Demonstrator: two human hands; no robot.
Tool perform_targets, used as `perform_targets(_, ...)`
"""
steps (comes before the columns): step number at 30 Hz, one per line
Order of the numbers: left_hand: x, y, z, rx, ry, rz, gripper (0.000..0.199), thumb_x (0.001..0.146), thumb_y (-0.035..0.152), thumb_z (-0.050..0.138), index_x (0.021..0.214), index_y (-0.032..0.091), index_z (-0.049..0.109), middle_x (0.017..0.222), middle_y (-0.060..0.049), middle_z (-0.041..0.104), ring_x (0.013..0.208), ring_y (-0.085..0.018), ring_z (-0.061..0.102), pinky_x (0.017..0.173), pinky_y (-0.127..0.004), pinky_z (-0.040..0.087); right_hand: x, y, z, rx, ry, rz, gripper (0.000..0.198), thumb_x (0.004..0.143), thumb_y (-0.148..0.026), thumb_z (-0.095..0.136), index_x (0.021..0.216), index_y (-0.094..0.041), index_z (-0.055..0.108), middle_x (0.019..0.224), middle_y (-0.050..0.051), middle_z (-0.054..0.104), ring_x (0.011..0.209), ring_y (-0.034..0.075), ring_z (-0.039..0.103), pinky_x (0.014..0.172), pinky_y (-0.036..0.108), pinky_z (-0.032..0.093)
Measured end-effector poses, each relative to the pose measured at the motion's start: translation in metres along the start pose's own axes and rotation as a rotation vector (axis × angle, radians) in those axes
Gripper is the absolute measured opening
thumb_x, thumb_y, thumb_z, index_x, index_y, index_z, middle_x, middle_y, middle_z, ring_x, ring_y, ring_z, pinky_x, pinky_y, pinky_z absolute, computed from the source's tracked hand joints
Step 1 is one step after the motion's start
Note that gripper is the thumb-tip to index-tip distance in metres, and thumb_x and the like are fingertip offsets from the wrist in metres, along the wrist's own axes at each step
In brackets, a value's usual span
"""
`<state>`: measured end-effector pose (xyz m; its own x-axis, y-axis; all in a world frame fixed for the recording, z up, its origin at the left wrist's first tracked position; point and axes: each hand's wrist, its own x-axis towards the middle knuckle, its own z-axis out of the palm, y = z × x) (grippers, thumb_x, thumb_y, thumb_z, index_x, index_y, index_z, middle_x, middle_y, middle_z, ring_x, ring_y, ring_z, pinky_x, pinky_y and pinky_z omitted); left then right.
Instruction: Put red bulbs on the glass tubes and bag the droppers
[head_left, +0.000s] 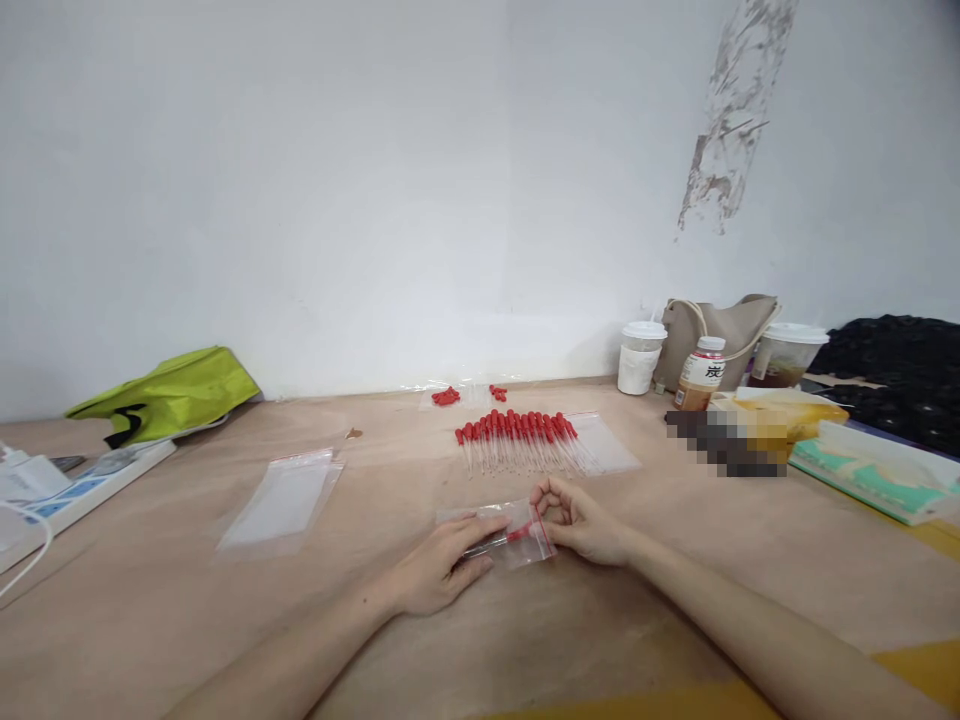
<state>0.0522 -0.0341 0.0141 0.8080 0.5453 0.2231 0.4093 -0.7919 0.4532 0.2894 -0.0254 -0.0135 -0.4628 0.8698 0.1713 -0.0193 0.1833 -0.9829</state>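
Observation:
A clear zip-lock bag (525,548) with a red seal strip lies flat on the table before me. Inside it is a dropper (517,534) with a red bulb, its thin tube partly under my fingers. My left hand (446,565) rests on the bag's left part, fingers stretched and thumb apart. At the right end, my right hand (577,520) pinches the bag by its red seal edge. Beyond my hands, several red-bulbed droppers (517,435) lie side by side, bulbs pointing away from me. Some of them overlap another clear bag (611,445).
Flat zip-lock bags (281,500) lie to the left. Loose red bulbs (445,397) sit on plastic near the wall. A power strip (105,490) and a yellow-green bag (172,395) are far left. Cups (640,360), a bottle (701,375) and a tissue pack (877,475) stand right.

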Motion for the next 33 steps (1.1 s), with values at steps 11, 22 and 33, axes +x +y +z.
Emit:
perform_targets(11, -0.022, -0.019, -0.020, -0.007, -0.026, -0.055, 0.048, 0.079, 0.039, 0.054, 0.124, 0.025, 0.043, 0.125, -0.004, 0.048, 0.114, -0.021, 0.043, 0.097, -0.035, 0.033, 0.000, 0.010, -0.010, -0.135, -0.005, -0.014, 0.046, 0.061, -0.026, 0.069, 0.098, -0.019, 0.042, 0.075, -0.001, 0.061, 0.072, 0.014, 0.058, 0.065, 0.026, 0.044)
perform_targets(22, -0.018, -0.019, -0.018, -0.059, -0.040, -0.051, 0.032, 0.088, 0.033, 0.039, 0.116, 0.026, 0.053, 0.125, -0.004, 0.049, 0.117, -0.020, 0.042, 0.099, -0.038, 0.030, 0.023, -0.006, -0.069, -0.669, 0.530, 0.147, 0.013, 0.065, -0.022, 0.057, 0.076, -0.014, 0.059, 0.064, 0.001, 0.061, 0.060, 0.012, 0.056, 0.056, 0.021, 0.040)
perform_targets(33, -0.020, -0.021, -0.017, -0.067, -0.046, -0.044, 0.033, 0.088, 0.034, 0.040, 0.118, 0.025, 0.051, 0.127, -0.004, 0.047, 0.119, -0.021, 0.039, 0.099, -0.039, 0.031, 0.095, -0.005, -0.098, -0.930, 0.881, 0.387, 0.027, 0.055, -0.013, 0.060, 0.082, -0.010, 0.058, 0.086, 0.017, 0.062, 0.087, 0.027, 0.057, 0.063, 0.026, 0.040)
